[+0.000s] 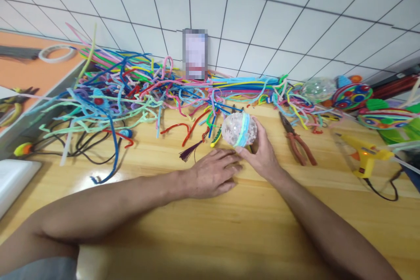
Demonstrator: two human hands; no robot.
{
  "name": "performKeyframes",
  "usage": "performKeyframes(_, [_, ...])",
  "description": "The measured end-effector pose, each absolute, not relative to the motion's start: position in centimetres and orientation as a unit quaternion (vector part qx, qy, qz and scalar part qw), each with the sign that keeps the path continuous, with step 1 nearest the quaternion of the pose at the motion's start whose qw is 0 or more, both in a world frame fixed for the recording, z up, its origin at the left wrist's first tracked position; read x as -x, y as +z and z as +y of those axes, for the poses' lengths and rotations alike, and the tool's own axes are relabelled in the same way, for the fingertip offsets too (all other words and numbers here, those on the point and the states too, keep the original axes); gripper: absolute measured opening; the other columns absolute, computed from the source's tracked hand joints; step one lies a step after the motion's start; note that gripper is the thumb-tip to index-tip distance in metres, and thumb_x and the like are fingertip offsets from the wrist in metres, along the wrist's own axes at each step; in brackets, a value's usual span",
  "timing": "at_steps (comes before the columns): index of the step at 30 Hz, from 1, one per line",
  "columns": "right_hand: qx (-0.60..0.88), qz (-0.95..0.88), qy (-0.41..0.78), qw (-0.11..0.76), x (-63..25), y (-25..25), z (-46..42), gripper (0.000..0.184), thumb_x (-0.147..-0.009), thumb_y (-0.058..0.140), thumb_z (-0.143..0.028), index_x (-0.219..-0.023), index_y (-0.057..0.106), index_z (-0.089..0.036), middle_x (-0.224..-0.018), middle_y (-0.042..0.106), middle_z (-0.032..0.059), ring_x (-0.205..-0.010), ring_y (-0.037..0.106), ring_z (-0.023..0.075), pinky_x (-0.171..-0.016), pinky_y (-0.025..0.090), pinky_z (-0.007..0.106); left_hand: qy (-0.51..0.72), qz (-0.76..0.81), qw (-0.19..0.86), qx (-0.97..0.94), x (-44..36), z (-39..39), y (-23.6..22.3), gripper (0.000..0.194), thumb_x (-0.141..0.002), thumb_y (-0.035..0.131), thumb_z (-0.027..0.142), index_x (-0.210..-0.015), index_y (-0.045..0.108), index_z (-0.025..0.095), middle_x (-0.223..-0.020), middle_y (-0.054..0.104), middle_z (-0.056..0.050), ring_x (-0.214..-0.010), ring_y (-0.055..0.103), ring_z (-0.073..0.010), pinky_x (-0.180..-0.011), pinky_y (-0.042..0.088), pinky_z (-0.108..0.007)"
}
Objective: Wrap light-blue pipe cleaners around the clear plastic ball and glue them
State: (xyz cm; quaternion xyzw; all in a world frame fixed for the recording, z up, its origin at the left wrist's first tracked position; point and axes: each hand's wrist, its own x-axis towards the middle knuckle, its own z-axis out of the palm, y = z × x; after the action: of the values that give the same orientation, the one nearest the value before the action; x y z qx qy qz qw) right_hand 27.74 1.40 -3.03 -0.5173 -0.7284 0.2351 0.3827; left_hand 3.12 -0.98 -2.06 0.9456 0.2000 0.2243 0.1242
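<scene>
My right hand (262,151) is wrapped round a clear, glittery ball (236,129) with a light blue pipe cleaner band round its middle, held just above the wooden table (203,227). My left hand (213,173) lies flat on the table beside it, fingers stretched out toward the ball and touching my right thumb. Nothing is in the left hand. A small purple tassel (188,153) lies just left of the hands.
A big tangle of coloured pipe cleaners (131,92) covers the back of the table. Red-handled pliers (297,140) lie right of the ball, a yellow glue gun (364,157) farther right. A second clear ball (316,89) and colourful discs (352,96) sit at the back right. A phone (194,54) leans on the tiled wall.
</scene>
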Motion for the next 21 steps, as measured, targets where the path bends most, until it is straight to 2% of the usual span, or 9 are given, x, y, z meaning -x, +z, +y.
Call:
performKeyframes(5, [0.508,-0.71,0.266,0.408,-27.8,-3.3,1.5,0.119,-0.084,0.088,-0.066,-0.176,0.022,-0.031,-0.183,0.031,0.017,-0.168,0.036,0.0392,-0.138,0.031,0.066,0.268,0.195,0.134,-0.934,-3.1,-0.6,-1.8,0.03,-0.107,0.062,0.035,-0.128,0.071,0.014,-0.138,0.075,-0.016,-0.135,0.067,-0.033,-0.116,0.055,-0.049])
performKeyframes(8, [0.504,-0.707,0.266,0.42,-27.8,-3.4,1.5,0.12,-0.082,0.091,-0.065,-0.175,0.023,-0.032,-0.182,0.034,0.0163,-0.168,0.037,0.0399,-0.138,0.03,0.067,0.312,0.181,0.132,-0.923,-3.0,-0.6,-0.9,0.018,-0.108,0.062,0.029,-0.113,0.073,0.016,-0.12,0.08,-0.011,-0.111,0.073,-0.0253,-0.1,0.059,-0.041])
performKeyframes(10, [0.498,-0.706,0.267,0.427,-27.8,-3.3,1.4,0.12,-0.081,0.091,-0.065,-0.175,0.025,-0.032,-0.181,0.035,0.0159,-0.167,0.037,0.0403,-0.138,0.03,0.067,0.352,0.197,0.132,-0.905,-2.9,-0.5,-0.2,0.012,-0.107,0.062,0.024,-0.1,0.07,0.018,-0.102,0.08,-0.005,-0.091,0.071,-0.0201,-0.086,0.058,-0.037])
performKeyframes(12, [0.485,-0.704,0.273,0.442,-27.8,-3.1,1.3,0.109,-0.088,0.085,-0.066,-0.174,0.028,-0.031,-0.18,0.037,0.0152,-0.167,0.039,0.0395,-0.137,0.033,0.066,0.398,0.23,0.133,-0.878,-2.7,-0.4,0.4,0.009,-0.105,0.063,0.021,-0.097,0.066,0.02,-0.095,0.076,-0.003,-0.086,0.069,-0.0186,-0.081,0.055,-0.036])
performKeyframes(14, [0.473,-0.692,0.281,0.469,-27.7,-2.9,1.3,0.088,-0.099,0.071,-0.064,-0.172,0.034,-0.033,-0.178,0.042,0.0129,-0.165,0.042,0.0365,-0.135,0.039,0.064,0.436,0.265,0.13,-0.85,-2.5,-0.1,0.7,0.003,-0.103,0.065,0.022,-0.106,0.064,0.021,-0.104,0.074,-0.005,-0.095,0.071,-0.0202,-0.085,0.057,-0.037])
performKeyframes(17, [0.475,-0.657,0.299,0.503,-27.7,-2.8,1.3,0.062,-0.109,0.056,-0.062,-0.166,0.045,-0.04,-0.172,0.053,0.0067,-0.16,0.05,0.0309,-0.132,0.045,0.058,0.459,0.314,0.127,-0.821,-2.5,0.5,0.2,0.033,-0.101,0.069,0.025,-0.132,0.057,0.022,-0.129,0.069,-0.013,-0.121,0.069,-0.0269,-0.101,0.06,-0.044])
performKeyframes(21, [0.499,-0.638,0.318,0.493,-27.8,-3.0,1.5,0.066,-0.105,0.061,-0.066,-0.163,0.05,-0.038,-0.169,0.056,0.0077,-0.153,0.058,0.032,-0.129,0.048,0.059,0.445,0.35,0.155,-0.81,-2.7,1.3,-0.9,0.058,-0.099,0.07,0.024,-0.151,0.046,0.025,-0.15,0.058,-0.018,-0.142,0.06,-0.0336,-0.115,0.056,-0.055])
